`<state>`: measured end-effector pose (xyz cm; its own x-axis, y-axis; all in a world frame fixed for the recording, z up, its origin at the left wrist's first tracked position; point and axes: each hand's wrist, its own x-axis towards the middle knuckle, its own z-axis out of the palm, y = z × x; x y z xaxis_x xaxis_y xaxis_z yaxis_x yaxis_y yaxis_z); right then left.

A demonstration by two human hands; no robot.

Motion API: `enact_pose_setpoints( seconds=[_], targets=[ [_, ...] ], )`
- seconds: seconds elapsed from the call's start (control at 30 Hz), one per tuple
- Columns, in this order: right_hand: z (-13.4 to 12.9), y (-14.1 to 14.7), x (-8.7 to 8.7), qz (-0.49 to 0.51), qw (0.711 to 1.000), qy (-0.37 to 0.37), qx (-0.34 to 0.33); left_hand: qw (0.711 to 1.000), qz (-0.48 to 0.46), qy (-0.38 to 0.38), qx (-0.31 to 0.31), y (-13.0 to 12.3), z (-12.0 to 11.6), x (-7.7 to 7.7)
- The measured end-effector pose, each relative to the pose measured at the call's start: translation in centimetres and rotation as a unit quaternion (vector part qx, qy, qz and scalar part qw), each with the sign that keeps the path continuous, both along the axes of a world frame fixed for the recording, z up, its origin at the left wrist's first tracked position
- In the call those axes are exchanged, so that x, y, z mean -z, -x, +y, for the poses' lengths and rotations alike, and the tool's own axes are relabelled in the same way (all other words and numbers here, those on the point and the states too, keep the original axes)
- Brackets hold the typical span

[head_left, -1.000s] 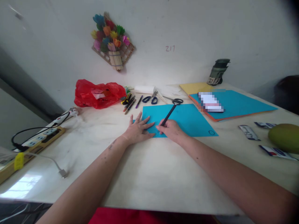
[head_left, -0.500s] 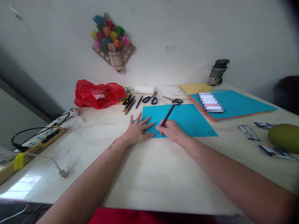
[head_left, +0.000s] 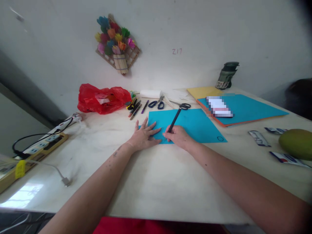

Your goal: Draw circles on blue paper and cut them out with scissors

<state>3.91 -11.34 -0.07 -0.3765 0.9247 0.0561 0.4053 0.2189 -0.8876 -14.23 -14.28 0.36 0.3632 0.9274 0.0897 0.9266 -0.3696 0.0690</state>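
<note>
A blue sheet of paper (head_left: 195,125) lies on the pale table, with a small black circle drawn near its lower right corner. Spread flat, my left hand (head_left: 145,135) rests across the sheet's left end and the tabletop. In my right hand (head_left: 177,135) I grip a black pen (head_left: 175,120), its lower end close to the paper just right of my left fingertips. The pen's tip is too small to make out; faint marks show beside it. Behind the sheet lie scissors with black handles (head_left: 185,106) and scissors with dark blue handles (head_left: 161,105).
Several pens (head_left: 136,110) and a red plastic bag (head_left: 104,99) lie at the back left. A power strip (head_left: 44,148) with cables runs along the left. To the right are stacked coloured sheets (head_left: 258,105), a blurred-out phone (head_left: 219,107), a bottle (head_left: 227,76), small packets (head_left: 259,138) and a green fruit (head_left: 296,143).
The pen has shifted very slightly to the left in my right hand, still upright and tilted. My left hand stays spread in the same place on the sheet.
</note>
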Motion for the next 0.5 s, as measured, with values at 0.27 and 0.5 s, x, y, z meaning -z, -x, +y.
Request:
enact_pose_setpoints(
  seconds=[0.27,0.5],
  targets=[
    [-0.07,-0.07,-0.11,0.000,1.000,-0.003,-0.007,1.000,0.009,0.006,0.001,-0.02,-0.18,-0.30],
    [0.05,-0.14,-0.04,-0.002,1.000,-0.010,-0.005,1.000,0.012,0.011,0.003,0.02,-0.09,-0.22]
  ],
)
